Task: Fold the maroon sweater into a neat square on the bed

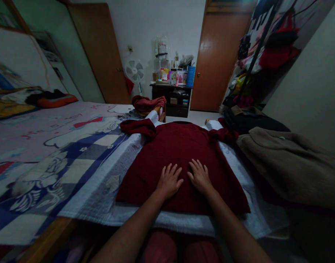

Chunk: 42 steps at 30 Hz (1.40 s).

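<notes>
A dark red long-sleeved top (pixel 181 146) lies spread out in front of me, its collar at the far end and its hem toward me. Both sleeves reach out to the sides near the top. My left hand (pixel 169 180) rests flat on the lower middle of the garment, fingers spread. Beside it, a short gap away, my right hand (pixel 200 177) also lies palm down with its fingers apart. Neither hand grips the fabric. Under the top is a pale quilted cloth (pixel 101 204) that hangs over the near edge.
A bed with a patterned blanket (pixel 74 179) adjoins on the left. On the right lie a brown-grey coat (pixel 290 164) and a black garment (pixel 255 120). Past the far end are a crumpled red cloth (pixel 147 105), a fan (pixel 134 71) and a dark cabinet (pixel 171 100).
</notes>
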Tool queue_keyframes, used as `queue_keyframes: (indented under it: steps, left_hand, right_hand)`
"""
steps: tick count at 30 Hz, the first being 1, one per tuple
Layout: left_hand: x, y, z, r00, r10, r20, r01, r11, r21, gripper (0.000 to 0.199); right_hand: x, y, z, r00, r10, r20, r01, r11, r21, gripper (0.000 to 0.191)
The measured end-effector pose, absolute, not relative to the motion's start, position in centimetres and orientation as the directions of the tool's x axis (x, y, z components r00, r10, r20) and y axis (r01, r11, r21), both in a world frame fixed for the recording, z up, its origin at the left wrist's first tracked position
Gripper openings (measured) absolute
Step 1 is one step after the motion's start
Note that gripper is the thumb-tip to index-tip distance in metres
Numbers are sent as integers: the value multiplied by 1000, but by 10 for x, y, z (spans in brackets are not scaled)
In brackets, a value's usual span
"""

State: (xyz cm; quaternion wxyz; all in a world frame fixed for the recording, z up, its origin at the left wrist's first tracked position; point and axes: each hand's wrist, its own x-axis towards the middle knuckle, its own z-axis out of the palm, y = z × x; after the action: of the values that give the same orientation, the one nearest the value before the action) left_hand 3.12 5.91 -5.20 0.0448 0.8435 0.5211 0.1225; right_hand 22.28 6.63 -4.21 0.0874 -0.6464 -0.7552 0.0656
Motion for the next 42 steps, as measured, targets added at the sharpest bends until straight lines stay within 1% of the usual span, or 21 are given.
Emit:
queue_keyframes:
  steps: [3, 8, 12, 14, 16, 19, 21, 22, 26, 29, 31, 33, 35, 39, 42]
  left_hand:
    - [30, 59, -53, 429, 888, 168, 864, -457, 211, 49]
    - [30, 60, -53, 415, 894, 170, 866, -445, 227, 45]
    - [29, 57, -47, 442, 872, 209, 831, -486, 270, 39]
    - [30, 52, -42, 467, 850, 245, 790, -525, 317, 35]
    - [33, 46, -38, 493, 834, 248, 740, -552, 384, 29]
    - [36, 35, -32, 534, 826, 180, 669, -543, 508, 19]
    - [35, 29, -28, 570, 812, 124, 629, -528, 571, 11]
    - [33, 27, -26, 594, 799, 96, 613, -526, 589, 12]
    - [24, 22, -19, 697, 717, -13, 573, -547, 610, 42]
    - [21, 20, -18, 731, 680, -63, 575, -563, 593, 58]
    - [23, 19, -18, 727, 681, -85, 599, -568, 565, 61]
    - [25, 20, -18, 715, 692, -98, 621, -565, 543, 56]
    - [25, 22, -18, 708, 699, -99, 621, -551, 558, 46]
    - [21, 28, -15, 721, 687, -85, 549, -492, 676, 24]
    - [17, 33, -15, 731, 680, -55, 481, -457, 748, 13]
  right_hand:
    - [209, 63, -42, -248, 968, 45, 944, 252, -213, 52]
    - [208, 54, -46, -277, 958, 70, 941, 286, -183, 52]
    - [214, 44, -46, -292, 954, 71, 938, 300, -175, 53]
    - [215, 39, -45, -286, 956, 72, 939, 294, -176, 52]
    - [215, 34, -44, -277, 958, 72, 941, 286, -183, 52]
    - [216, 27, -43, -263, 962, 74, 940, 273, -205, 50]
    - [217, 21, -42, -258, 963, 76, 936, 268, -228, 49]
    - [218, 19, -42, -257, 963, 77, 932, 269, -243, 49]
    - [224, 8, -41, -261, 963, 63, 897, 267, -354, 43]
    - [230, 0, -39, -292, 956, 34, 843, 274, -463, 30]
    - [234, -4, -36, -322, 946, 23, 805, 287, -519, 20]
    - [235, -8, -34, -350, 937, 21, 773, 301, -559, 14]
    - [236, -11, -32, -365, 931, 24, 750, 309, -585, 15]
    - [238, -16, -32, -379, 925, 35, 712, 315, -627, 24]
    - [239, -17, -33, -403, 914, 47, 687, 336, -644, 29]
